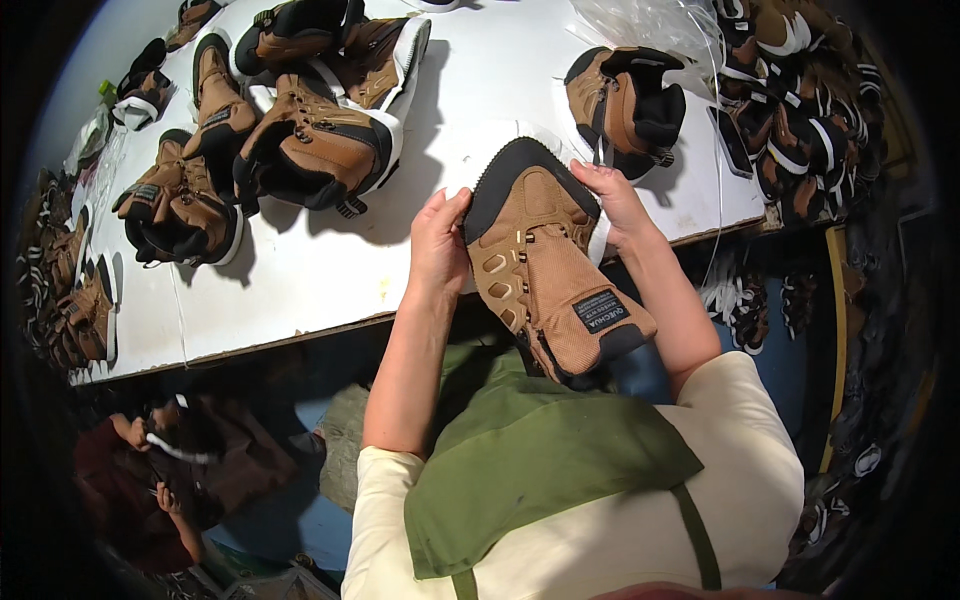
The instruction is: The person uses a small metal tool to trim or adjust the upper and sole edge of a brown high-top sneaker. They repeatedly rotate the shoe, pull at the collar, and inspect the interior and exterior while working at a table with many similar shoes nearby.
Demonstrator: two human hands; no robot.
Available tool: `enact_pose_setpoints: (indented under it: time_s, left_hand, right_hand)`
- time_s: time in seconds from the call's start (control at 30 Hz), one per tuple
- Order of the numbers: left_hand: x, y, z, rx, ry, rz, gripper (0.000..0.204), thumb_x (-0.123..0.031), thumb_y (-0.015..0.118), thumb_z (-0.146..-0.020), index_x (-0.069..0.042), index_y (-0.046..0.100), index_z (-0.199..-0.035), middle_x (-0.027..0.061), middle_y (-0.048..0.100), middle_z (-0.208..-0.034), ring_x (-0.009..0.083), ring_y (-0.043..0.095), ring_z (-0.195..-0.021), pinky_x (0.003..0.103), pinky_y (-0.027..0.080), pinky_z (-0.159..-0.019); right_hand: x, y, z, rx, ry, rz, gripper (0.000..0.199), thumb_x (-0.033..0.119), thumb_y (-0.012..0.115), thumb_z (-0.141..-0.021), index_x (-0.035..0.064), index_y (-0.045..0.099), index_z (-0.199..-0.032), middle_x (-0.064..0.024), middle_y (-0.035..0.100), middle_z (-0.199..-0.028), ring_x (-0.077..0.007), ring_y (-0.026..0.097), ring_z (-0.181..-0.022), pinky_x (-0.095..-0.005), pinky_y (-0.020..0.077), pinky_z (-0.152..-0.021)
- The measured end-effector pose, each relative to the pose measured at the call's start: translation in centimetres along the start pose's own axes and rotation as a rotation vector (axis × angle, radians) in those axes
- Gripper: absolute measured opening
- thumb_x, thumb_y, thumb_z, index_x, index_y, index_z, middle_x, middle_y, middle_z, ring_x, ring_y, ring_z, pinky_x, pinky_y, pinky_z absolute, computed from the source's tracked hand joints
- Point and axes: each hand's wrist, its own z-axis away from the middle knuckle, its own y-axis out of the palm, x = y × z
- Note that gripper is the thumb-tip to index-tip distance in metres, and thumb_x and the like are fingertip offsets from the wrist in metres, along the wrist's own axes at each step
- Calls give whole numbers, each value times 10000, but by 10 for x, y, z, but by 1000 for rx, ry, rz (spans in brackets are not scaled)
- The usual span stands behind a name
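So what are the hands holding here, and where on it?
Both hands grip one tan boot upper near its black toe end: the left hand on one side edge, the right hand on the other.

Bright overhead light, hard shadows, dark fisheye rim

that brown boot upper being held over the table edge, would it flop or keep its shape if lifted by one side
The brown boot upper probably sags somewhat: no sole shows, and both the left hand and right hand support it. Its padded tongue likely bends easily. It seems light for its size.
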Motion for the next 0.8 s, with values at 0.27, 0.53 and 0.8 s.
enact_pose_setpoints:
  time_s: [0.27,0.53,0.8]
  left_hand:
    - [0,-6,1,69,10,30,83,-129,583,-909,-46,576,-916,30,650,-852,95,609,-739,235,495,-693]
    - [8,-27,0,116,10,30,100,-148,580,-913,-53,568,-940,2,641,-870,72,592,-760,221,478,-715]
    - [22,-35,4,28,-51,-93,218,-233,522,-956,-32,555,-1033,60,646,-971,136,620,-841,277,504,-752]
  right_hand:
    - [-2,3,1,21,-28,-16,204,178,572,-924,-8,634,-978,-67,661,-942,-121,633,-807,-262,522,-730]
    - [-5,-3,-5,14,-53,-30,193,179,579,-921,-1,637,-965,-49,657,-934,-112,628,-819,-252,511,-755]
    - [-7,-7,-13,-20,-76,50,167,194,598,-916,37,652,-897,-4,660,-884,-73,601,-769,-228,479,-714]
